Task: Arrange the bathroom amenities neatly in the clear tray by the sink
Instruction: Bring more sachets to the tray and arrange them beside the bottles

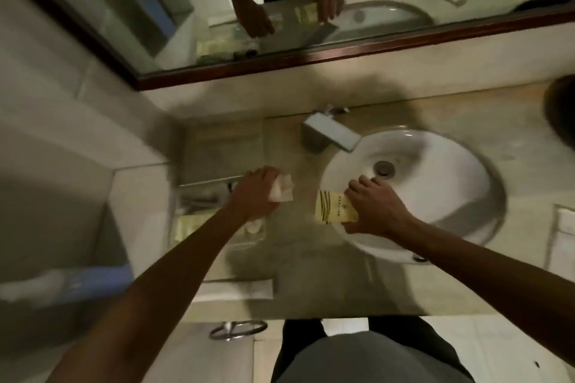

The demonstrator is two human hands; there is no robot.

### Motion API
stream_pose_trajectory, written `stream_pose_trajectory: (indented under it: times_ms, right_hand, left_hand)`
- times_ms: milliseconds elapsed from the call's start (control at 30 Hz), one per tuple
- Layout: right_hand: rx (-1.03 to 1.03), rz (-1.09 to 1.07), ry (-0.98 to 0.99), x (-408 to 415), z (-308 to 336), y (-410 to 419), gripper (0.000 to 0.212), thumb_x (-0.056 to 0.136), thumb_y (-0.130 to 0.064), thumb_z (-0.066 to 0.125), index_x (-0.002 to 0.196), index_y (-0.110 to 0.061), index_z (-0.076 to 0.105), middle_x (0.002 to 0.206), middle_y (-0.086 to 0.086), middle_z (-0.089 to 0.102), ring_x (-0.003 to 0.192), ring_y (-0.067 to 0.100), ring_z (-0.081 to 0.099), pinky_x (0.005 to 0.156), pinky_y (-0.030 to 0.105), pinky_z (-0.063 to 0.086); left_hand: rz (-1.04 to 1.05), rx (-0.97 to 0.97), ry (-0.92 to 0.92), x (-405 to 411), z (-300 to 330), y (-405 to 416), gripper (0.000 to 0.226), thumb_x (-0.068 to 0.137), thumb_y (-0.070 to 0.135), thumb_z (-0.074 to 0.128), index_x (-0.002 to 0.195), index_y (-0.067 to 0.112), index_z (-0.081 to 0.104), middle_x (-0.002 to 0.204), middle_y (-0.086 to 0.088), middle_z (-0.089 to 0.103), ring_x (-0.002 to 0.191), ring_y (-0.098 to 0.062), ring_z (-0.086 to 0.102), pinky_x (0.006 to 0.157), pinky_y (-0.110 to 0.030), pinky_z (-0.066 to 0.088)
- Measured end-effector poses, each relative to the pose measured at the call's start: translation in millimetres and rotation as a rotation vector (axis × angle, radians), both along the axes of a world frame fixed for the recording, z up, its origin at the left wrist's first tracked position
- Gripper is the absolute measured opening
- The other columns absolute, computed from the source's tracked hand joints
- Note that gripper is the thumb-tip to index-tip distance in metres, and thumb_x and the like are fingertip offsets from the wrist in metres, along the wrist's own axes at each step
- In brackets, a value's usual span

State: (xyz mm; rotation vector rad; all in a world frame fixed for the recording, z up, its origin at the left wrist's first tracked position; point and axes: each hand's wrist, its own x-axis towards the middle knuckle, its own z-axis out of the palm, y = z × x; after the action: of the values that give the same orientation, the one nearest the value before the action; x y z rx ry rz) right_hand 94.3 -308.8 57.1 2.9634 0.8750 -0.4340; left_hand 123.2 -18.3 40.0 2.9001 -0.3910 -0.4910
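Viewing angle: the scene is seen from above, looking down over both forearms; the picture is blurred by motion.
Left hand (256, 193): its grip is closed around a small white packet (283, 191), held over the table (298, 283) just left of the sink (435, 196).
Right hand (376, 207): its grip is closed on a pale yellow packet (331, 207) with dark stripes and small print; the packet is held at the left rim of the sink, partly over the basin.
Packets: the two are held apart, the white one to the left and slightly farther from the person.
Clear tray (217, 152): it is set on the table left of the sink, against the back wall; its walls are hard to make out through the blur, and its contents cannot be told with certainty.
Near the tray: a pale yellow item (186, 228) is seen at the left edge of the table, beside the left forearm; whether it lies inside the tray cannot be told.
Faucet (331, 134): a flat rectangular spout is seen behind the sink, pointing over the basin.
Folded white towel (239, 289): it lies at the near edge of the table.
Mirror (280, 9): both hands and the packets are reflected in it.
Towel ring (238, 329): it is mounted below the table front.
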Motion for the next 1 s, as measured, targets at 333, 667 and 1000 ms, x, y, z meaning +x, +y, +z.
stream_pose_trajectory:
  times_ms: [333, 667, 1000]
  right_hand:
    - [0.0, 0.051, 0.038, -20, -6, 150, 0.074, 0.069, -0.067, 0.065, 0.123, -0.017, 0.06, 0.114, 0.001, 0.061, 0.096, 0.019, 0.053, 0.082, 0.029, 0.041]
    - [-0.041, 0.113, 0.04, -17, -9, 185, 0.076, 0.074, -0.067, 0.064, 0.131, -0.016, 0.055, 0.121, 0.003, 0.058, 0.103, 0.019, 0.052, 0.089, 0.033, 0.043]
    - [-0.033, 0.133, 0.022, -2, -29, 254, 0.079, 0.071, -0.065, 0.069, 0.132, -0.017, 0.051, 0.122, 0.002, 0.054, 0.102, 0.018, 0.047, 0.088, 0.034, 0.042]
  left_hand:
    - [0.013, 0.12, 0.023, -10, -12, 162, 0.076, 0.074, 0.042, 0.075, 0.137, 0.015, 0.042, 0.135, -0.009, 0.05, 0.119, -0.029, 0.05, 0.1, -0.039, 0.033]
    - [-0.076, 0.12, -0.19, -9, -36, 184, 0.072, 0.063, 0.049, 0.08, 0.12, 0.014, 0.054, 0.114, -0.009, 0.054, 0.102, -0.028, 0.053, 0.086, -0.041, 0.045]
    - [0.015, 0.003, -0.306, -29, -50, 206, 0.033, 0.094, 0.04, 0.051, 0.115, 0.015, 0.057, 0.111, -0.006, 0.055, 0.101, -0.023, 0.053, 0.084, -0.038, 0.048]
